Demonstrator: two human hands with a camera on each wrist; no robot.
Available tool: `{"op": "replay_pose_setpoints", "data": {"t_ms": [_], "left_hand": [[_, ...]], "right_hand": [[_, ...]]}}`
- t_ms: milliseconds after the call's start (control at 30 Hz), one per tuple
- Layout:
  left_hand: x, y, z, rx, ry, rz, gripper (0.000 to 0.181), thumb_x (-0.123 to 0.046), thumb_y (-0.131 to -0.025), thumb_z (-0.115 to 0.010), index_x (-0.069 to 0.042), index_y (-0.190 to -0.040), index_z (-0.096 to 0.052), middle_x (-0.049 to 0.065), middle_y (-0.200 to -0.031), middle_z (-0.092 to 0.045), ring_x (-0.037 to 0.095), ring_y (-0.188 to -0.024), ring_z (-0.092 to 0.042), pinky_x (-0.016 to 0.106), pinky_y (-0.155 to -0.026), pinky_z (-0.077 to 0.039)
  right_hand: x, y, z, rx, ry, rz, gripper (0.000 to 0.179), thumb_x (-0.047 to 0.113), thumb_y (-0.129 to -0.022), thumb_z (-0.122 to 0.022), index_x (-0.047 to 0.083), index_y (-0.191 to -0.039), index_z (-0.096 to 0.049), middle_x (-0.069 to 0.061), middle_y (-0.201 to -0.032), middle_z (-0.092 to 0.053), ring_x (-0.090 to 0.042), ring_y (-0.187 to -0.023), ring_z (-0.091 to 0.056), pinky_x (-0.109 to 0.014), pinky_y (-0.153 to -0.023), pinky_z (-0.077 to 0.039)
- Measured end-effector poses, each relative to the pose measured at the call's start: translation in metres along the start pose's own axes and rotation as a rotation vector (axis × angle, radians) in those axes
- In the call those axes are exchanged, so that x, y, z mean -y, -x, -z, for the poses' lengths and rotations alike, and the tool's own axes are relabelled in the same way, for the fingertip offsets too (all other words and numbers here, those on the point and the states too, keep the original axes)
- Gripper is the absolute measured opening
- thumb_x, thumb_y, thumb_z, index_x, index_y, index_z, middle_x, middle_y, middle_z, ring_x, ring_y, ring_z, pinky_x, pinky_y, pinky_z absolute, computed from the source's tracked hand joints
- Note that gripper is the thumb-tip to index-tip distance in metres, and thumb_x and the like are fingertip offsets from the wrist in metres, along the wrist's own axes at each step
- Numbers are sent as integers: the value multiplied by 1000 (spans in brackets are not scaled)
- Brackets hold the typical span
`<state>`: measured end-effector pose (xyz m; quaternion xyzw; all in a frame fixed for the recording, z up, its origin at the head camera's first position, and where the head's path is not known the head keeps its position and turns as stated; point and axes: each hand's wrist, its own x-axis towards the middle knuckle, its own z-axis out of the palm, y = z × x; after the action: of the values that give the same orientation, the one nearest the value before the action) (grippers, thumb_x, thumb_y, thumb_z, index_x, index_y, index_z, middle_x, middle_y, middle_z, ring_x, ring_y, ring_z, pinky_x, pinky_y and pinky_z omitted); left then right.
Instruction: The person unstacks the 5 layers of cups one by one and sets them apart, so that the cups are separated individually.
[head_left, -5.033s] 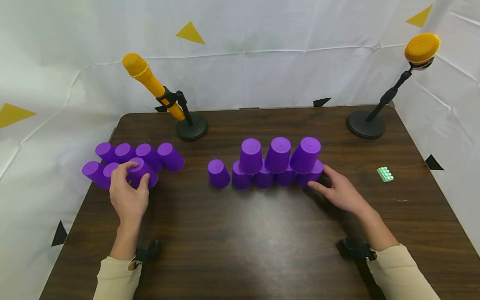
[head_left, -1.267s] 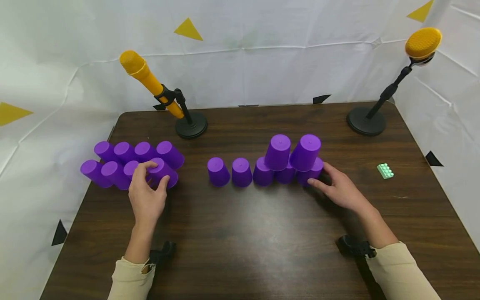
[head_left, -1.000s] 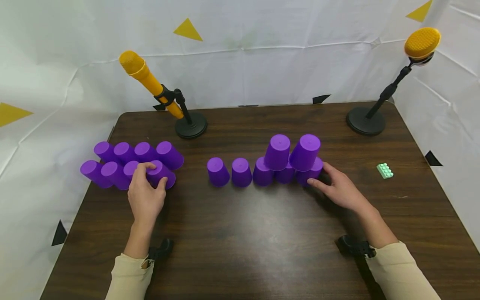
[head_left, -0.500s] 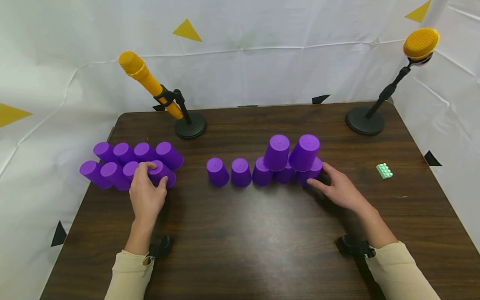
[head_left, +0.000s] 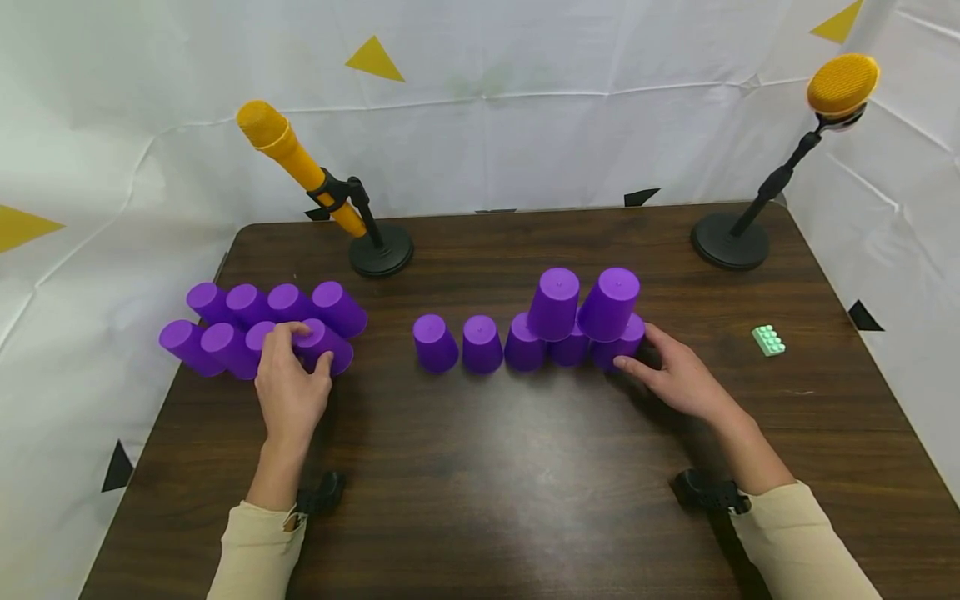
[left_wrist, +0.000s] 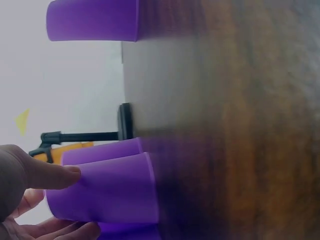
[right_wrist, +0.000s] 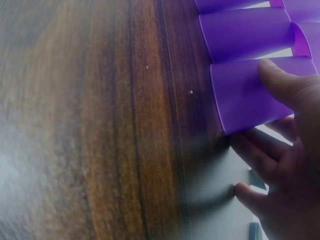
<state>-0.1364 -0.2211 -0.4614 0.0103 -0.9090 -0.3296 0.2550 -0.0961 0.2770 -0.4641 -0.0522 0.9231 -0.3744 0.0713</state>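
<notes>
Upside-down purple plastic cups stand in two groups. My left hand (head_left: 292, 387) grips a cup (head_left: 328, 346) at the front right of the left group, thumb on one side and fingers on the other; the left wrist view shows its rim (left_wrist: 156, 192) down at the tabletop. In the middle, a row of several cups bears two upper cups (head_left: 555, 304) at its right part. My right hand (head_left: 682, 375) holds the row's rightmost lower cup (right_wrist: 250, 95), thumb in front and fingers behind. Two cups (head_left: 435, 343) at the row's left carry nothing on top.
On the dark wooden table (head_left: 480, 500), a yellow microphone (head_left: 288, 154) on a black stand is at the back left. Another yellow microphone (head_left: 843, 86) stands back right. A mint toy brick (head_left: 768, 340) lies at the right. White sheeting (head_left: 525, 150) surrounds the table.
Since five seconds ago, the leftmost upper cup has left the middle stack, and the left group's front row has grown by one. My left hand has shifted right; my right hand keeps its place.
</notes>
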Motion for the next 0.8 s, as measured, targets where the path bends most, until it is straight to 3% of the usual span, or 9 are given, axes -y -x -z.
{"op": "replay_pose_setpoints", "data": {"t_ms": [200,300,367,467,633,800], "left_hand": [[-19,-6,11,-87,59,-29,37,-1,-78,-79,-2,-107,-57,16,-109,-59,30,-102,-58,47,-80,-53],[-38,-8,13,-136,108,-99,33,-3,-79,-78,-1,-105,-58,15,-116,-59,27,-109,-56,46,-85,-53],[-55,-8,10,-136,157,-153,31,-4,-79,-78,-1,-103,-59,13,-120,-60,24,-113,-55,44,-88,-53],[-84,-4,-1,-80,260,-243,30,-4,-80,-78,-1,-103,-59,11,-125,-60,22,-114,-55,41,-91,-52],[-136,9,-31,112,416,-374,37,-7,-80,-78,-4,-113,-60,8,-131,-57,21,-115,-55,39,-90,-53],[-177,21,-60,308,454,-448,53,-13,-83,-78,-9,-130,-54,7,-140,-49,20,-123,-51,39,-94,-49]], "right_hand": [[1,1,1,-9,3,22,67,40,-95,-63,3,-146,-39,-25,-140,-49,-44,-130,-43,-63,-103,-34],[2,2,1,-16,2,37,66,38,-95,-64,3,-146,-40,-25,-140,-50,-44,-130,-44,-63,-103,-35],[1,2,1,-17,2,41,66,38,-95,-64,3,-146,-40,-25,-140,-50,-44,-130,-44,-63,-103,-34],[0,1,0,-16,6,36,67,39,-95,-64,3,-146,-39,-25,-141,-49,-44,-131,-43,-63,-103,-33],[-3,0,-1,-20,8,39,68,40,-95,-64,3,-146,-40,-25,-140,-50,-44,-131,-43,-63,-103,-33],[-4,0,-1,-25,10,44,67,39,-95,-64,2,-145,-40,-25,-139,-50,-44,-130,-43,-63,-104,-33]]}}
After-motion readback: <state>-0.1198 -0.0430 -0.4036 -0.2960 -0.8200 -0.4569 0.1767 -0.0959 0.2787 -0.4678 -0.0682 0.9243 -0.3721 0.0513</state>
